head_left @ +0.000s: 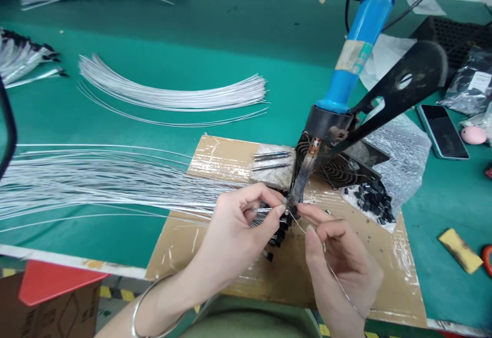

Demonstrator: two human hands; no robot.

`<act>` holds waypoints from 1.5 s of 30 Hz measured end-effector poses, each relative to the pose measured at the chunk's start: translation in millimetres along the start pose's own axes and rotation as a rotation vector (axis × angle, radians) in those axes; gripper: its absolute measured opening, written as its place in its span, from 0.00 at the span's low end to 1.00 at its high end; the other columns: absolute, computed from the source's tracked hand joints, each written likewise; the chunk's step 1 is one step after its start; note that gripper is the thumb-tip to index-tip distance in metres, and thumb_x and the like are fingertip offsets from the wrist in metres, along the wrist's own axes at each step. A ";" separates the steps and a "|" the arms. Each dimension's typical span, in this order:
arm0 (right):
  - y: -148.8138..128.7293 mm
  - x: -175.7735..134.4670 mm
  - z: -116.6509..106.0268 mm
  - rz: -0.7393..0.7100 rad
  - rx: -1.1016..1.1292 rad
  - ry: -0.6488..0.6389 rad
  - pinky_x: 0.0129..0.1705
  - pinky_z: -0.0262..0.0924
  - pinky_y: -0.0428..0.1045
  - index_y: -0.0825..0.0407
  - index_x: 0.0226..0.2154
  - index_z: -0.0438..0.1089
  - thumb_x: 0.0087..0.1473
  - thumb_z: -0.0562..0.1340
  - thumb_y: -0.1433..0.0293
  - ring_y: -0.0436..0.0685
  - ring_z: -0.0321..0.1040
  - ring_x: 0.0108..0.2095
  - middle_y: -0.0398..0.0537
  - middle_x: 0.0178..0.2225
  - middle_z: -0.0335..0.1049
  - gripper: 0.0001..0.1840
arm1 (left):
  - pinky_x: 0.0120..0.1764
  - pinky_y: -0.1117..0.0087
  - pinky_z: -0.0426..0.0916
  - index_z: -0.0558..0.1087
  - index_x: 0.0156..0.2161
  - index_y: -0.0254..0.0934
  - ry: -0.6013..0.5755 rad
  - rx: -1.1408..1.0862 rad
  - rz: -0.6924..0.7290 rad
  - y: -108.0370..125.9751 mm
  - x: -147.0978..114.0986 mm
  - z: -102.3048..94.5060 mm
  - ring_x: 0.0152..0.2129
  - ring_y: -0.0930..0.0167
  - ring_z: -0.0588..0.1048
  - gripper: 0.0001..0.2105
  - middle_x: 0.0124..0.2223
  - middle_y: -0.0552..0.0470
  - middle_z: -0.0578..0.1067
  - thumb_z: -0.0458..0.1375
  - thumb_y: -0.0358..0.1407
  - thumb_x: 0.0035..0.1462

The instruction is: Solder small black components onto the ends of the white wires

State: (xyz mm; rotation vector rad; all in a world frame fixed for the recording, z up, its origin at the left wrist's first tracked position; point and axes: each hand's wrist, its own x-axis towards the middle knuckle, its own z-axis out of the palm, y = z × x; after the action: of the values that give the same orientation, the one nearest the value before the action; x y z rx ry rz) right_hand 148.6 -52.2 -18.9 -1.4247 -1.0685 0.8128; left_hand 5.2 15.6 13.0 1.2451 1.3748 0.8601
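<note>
My left hand (246,230) pinches the end of a thin white wire between thumb and forefinger, right at the tip of the soldering iron (305,174). The iron has a blue handle and points downward, held in a black metal stand (400,89). In my right hand (342,256) is a thin strand of solder wire (340,281), which runs across the palm and up to the iron's tip. Many white wires (115,184) stretch to the left, with black connectors (282,233) at their near ends, partly hidden behind my left hand.
Cardboard (226,161) covered in clear film lies underneath, bearing a stone-like block (274,174) with metal pins. Small black parts (374,202) lie on bubble wrap (407,148). Further off are a wire bundle (172,94), a phone (442,130) and a yellow sponge (459,251).
</note>
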 end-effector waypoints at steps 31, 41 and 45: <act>1.7 0.7 1.6 -0.059 -0.037 0.017 0.54 0.77 0.53 0.48 0.31 0.72 0.65 0.66 0.73 0.59 0.84 0.49 0.51 0.47 0.86 0.10 | 0.24 0.74 0.62 0.77 0.27 0.37 0.018 0.006 0.032 -1.5 -2.1 1.1 0.23 0.72 0.74 0.06 0.30 0.49 0.84 0.62 0.32 0.54; 3.9 -1.3 0.8 -0.045 -0.034 0.001 0.54 0.75 0.51 0.47 0.32 0.71 0.66 0.66 0.73 0.57 0.83 0.50 0.50 0.48 0.86 0.10 | 0.24 0.73 0.60 0.77 0.28 0.37 -0.003 0.023 0.006 -3.9 -3.3 2.4 0.24 0.71 0.74 0.06 0.31 0.49 0.84 0.61 0.33 0.55; 5.1 -1.0 -0.1 -0.081 -0.048 -0.007 0.53 0.75 0.50 0.48 0.33 0.72 0.65 0.67 0.74 0.57 0.84 0.49 0.51 0.48 0.86 0.09 | 0.24 0.73 0.60 0.77 0.28 0.37 -0.010 0.020 0.009 -2.4 -4.6 2.4 0.24 0.71 0.74 0.06 0.31 0.49 0.84 0.61 0.33 0.56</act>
State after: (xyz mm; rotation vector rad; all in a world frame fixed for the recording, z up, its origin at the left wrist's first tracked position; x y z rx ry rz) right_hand 149.2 -53.0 -24.0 -1.4102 -1.1509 0.7385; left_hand 6.5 10.3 11.2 1.2701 1.3736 0.8466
